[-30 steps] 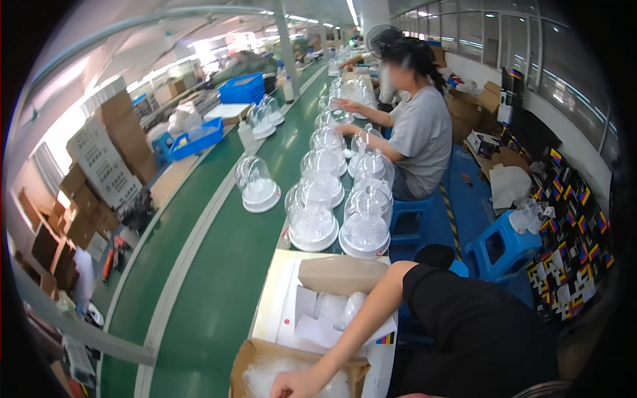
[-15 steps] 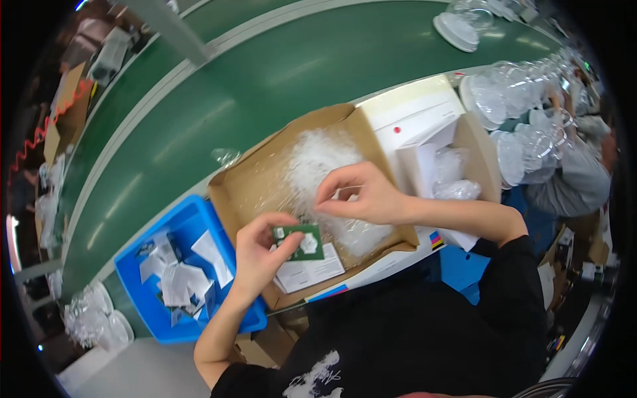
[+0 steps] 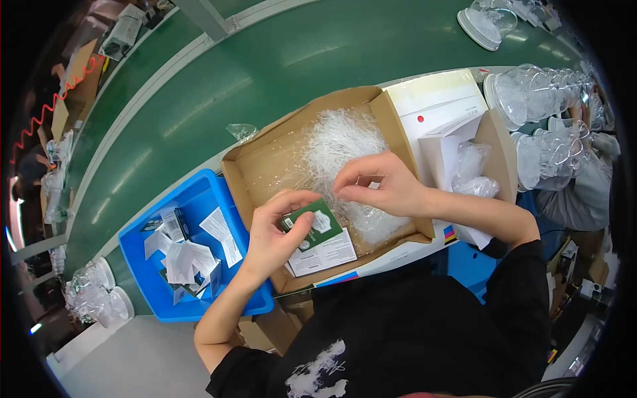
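My left hand (image 3: 273, 232) holds a small green card (image 3: 312, 224) over the near end of an open cardboard box (image 3: 265, 166). My right hand (image 3: 379, 184) has its fingertips pinched on a thin clear plastic piece from the heap of clear plastic pieces (image 3: 342, 156) that fills the box. A white leaflet (image 3: 325, 252) lies in the box under the green card.
A blue bin (image 3: 192, 199) with white leaflets and small cards stands left of the box. A white box (image 3: 438, 126) with clear bags sits to the right. Clear plastic domes (image 3: 537, 113) are stacked at the right, beside a seated person. A green conveyor belt (image 3: 265, 73) runs behind.
One second ago the view faced down the line of domes and a seated person; it has since tipped down onto the box. In the last half second both hands stayed almost still.
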Tool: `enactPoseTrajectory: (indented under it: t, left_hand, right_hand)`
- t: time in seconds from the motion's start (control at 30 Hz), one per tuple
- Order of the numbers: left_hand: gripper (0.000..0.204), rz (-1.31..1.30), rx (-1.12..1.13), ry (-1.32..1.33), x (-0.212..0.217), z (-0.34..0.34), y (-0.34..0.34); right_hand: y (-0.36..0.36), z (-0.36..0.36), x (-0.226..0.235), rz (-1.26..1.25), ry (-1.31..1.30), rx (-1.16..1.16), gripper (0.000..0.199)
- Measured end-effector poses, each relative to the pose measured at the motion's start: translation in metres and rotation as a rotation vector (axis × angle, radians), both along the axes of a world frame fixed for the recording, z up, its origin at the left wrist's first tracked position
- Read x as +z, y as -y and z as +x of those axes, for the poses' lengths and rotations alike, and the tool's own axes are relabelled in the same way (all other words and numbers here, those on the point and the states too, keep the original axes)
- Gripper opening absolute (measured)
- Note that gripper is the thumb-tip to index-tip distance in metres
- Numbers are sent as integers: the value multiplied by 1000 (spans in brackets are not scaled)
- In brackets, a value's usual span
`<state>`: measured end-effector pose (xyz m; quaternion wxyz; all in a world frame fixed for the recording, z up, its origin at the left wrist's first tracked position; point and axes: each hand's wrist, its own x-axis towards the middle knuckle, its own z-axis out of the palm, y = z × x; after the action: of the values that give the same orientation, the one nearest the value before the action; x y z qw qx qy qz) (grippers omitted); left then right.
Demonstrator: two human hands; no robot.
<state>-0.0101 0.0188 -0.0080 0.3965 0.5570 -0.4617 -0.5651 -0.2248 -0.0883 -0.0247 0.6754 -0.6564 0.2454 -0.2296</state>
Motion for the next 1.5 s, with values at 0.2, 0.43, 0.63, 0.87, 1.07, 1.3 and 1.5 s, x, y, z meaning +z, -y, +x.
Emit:
enactPoseTrajectory:
  t: [0.2, 0.43, 0.63, 0.87, 1.07, 1.3, 1.5]
  left_hand:
    - [18, -2, 4, 24, 0, 1, -1]
    - [17, 32, 27, 37, 0, 1, -3]
    - [18, 54, 33, 46, 0, -2, -4]
    - [18, 45, 37, 50, -1, 0, -2]
    - [20, 87, 42, 39, 3, -2, -1]
    - [20, 72, 27, 48, 3, -2, -2]
    - [20, 52, 36, 13, -1, -5, -1]
  right_hand:
    - [1, -6, -4, 232, 30, 122, 31]
    - [2, -4, 0, 27, 16, 214, 30]
    - [0, 5, -17, -548, 173, 23, 21]
    - [2, -5, 8, -101, -17, 174, 24]
    - [0, -5, 3, -90, -108, 232, 12]
    - [-2, 0, -5, -133, -50, 193, 14]
    - [-2, -3, -3, -149, -28, 158, 11]
